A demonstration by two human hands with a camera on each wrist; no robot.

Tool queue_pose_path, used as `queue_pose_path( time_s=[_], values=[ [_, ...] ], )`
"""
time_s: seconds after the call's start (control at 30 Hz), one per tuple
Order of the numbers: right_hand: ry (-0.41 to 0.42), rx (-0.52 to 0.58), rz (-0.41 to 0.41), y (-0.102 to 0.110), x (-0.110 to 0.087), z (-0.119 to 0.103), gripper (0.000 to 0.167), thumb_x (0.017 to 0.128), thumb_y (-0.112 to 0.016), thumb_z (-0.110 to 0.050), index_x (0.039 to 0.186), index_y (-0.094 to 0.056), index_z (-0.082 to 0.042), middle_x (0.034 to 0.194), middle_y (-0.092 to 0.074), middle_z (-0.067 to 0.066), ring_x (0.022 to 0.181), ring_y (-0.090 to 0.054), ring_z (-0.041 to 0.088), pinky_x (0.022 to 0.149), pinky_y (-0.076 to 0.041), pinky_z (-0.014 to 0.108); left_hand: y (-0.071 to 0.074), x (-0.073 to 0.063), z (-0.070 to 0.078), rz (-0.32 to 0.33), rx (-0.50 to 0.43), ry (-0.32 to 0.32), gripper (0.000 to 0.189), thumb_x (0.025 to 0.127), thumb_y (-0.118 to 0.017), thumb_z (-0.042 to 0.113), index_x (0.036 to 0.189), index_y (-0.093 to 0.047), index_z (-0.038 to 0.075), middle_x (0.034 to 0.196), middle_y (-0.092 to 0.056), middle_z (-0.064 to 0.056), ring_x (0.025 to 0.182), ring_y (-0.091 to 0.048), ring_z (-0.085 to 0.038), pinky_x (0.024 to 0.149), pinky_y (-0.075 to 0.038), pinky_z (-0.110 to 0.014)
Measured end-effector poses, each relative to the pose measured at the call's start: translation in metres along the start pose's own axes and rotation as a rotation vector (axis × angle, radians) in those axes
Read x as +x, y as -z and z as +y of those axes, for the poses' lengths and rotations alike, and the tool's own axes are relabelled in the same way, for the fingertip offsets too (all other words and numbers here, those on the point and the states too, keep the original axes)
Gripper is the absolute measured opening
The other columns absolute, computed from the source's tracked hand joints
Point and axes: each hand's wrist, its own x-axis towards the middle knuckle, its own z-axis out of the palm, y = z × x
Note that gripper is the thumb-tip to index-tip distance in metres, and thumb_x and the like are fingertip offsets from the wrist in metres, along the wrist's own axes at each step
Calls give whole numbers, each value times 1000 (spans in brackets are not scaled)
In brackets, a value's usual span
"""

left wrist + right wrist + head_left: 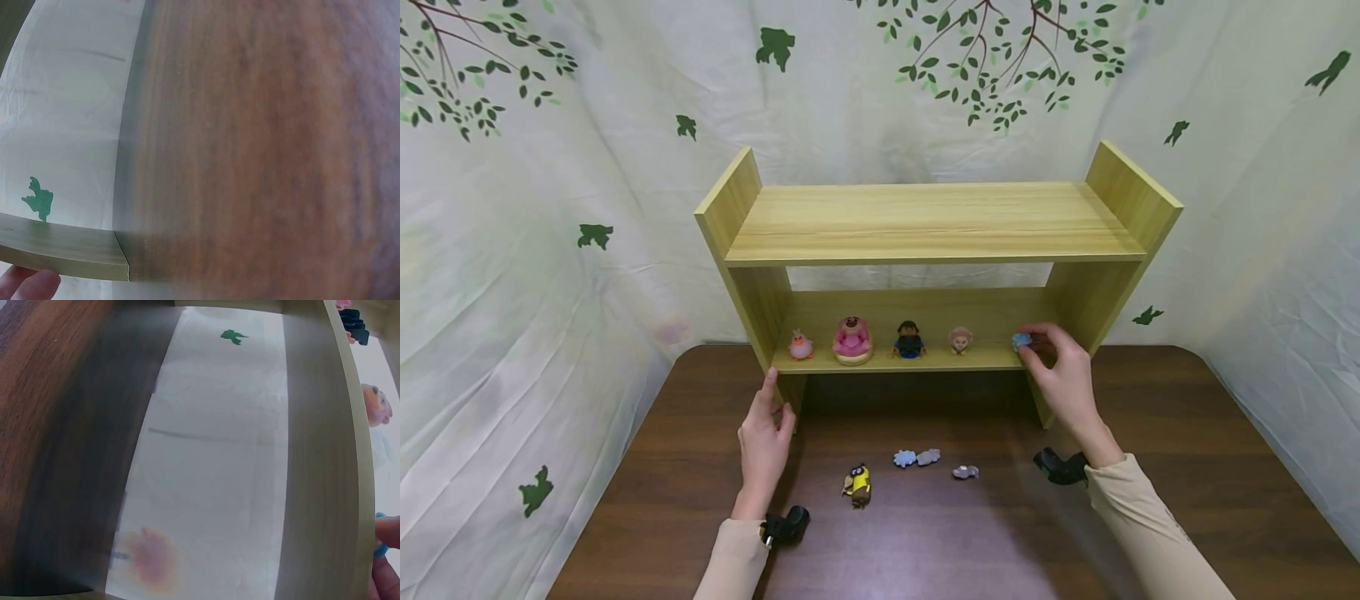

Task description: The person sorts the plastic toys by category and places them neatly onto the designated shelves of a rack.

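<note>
A small light-blue figure (1021,341) is at the right end of the lower board of the wooden shelf (925,221). My right hand (1063,371) pinches it between thumb and fingers, which cover part of it. In the right wrist view, blue shows between the fingertips (389,532) beside the board's edge. My left hand (765,437) has its index finger stretched up to the lower left corner of the shelf. Along the same board, left to right, stand a pink duck-like figure (801,345), a pink-robed figure (852,341), a dark-haired figure in blue (909,340) and a pale round-headed figure (959,340).
On the brown table (970,550) in front lie a yellow-and-brown figure (857,486), a light-blue piece (905,458), a grey piece (928,457) touching it, and another grey piece (966,472). A white leaf-print cloth (647,208) hangs behind the shelf.
</note>
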Motion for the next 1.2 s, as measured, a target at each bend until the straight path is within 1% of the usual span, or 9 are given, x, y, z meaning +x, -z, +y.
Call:
queue_pose_path(
  time_s=[0.23,0.37,0.5,0.6,0.7,0.73,0.93,1.07,1.2],
  values=[
    [7,-7,-17,1,-1,2,26,86,-65,4,111,-63,1,101,-64,13,87,-61,22,75,-43,15,0,0,0,-5,4,5,82,83,-58,-13,149,-31,28,86,-54,-13,66,-55,-28,54,-46,-44],
    [9,15,-10,2,-1,1,27,86,-65,6,113,-63,2,102,-64,14,88,-61,24,74,-43,13,-1,0,0,0,3,-3,82,83,-58,-14,149,-32,28,86,-54,-13,66,-55,-28,54,-47,-44],
    [18,34,3,7,-1,-22,28,84,-64,11,112,-62,7,102,-63,20,86,-61,27,74,-43,14,-1,0,-1,3,2,-16,82,83,-58,-14,149,-32,27,86,-54,-13,66,-55,-28,54,-48,-44],
    [19,36,14,11,0,-41,27,82,-63,14,109,-60,13,103,-62,24,84,-62,31,74,-44,15,-1,0,-1,1,-1,-16,82,83,-58,-14,149,-32,27,87,-55,-13,66,-56,-29,55,-48,-45],
    [28,49,31,12,0,-42,27,82,-64,15,109,-60,13,104,-62,25,84,-62,34,74,-45,14,0,0,0,0,-4,-10,83,82,-58,-14,149,-32,28,88,-55,-14,67,-57,-29,55,-49,-45],
    [30,54,36,11,0,-39,28,81,-64,15,109,-60,13,104,-62,25,84,-62,35,74,-45,14,0,0,0,-1,-3,-6,83,82,-58,-14,149,-32,28,88,-55,-14,67,-57,-29,55,-49,-45],
    [58,67,59,9,-2,-14,30,83,-64,12,112,-63,5,108,-63,17,87,-61,23,78,-44,15,0,0,1,-3,1,1,82,83,-59,-14,149,-32,27,90,-56,-14,69,-59,-29,57,-50,-47],
    [82,92,72,10,-1,-11,29,83,-64,11,111,-64,3,108,-64,15,87,-60,14,80,-45,17,1,0,1,-7,2,7,82,83,-59,-13,149,-32,28,90,-56,-14,70,-58,-29,57,-51,-47],
    [101,112,83,11,-1,-15,29,82,-64,13,110,-63,5,107,-64,16,87,-59,12,81,-45,19,1,-1,1,-4,2,7,82,83,-59,-13,149,-32,28,89,-56,-14,68,-57,-29,56,-50,-46]
  ],
)
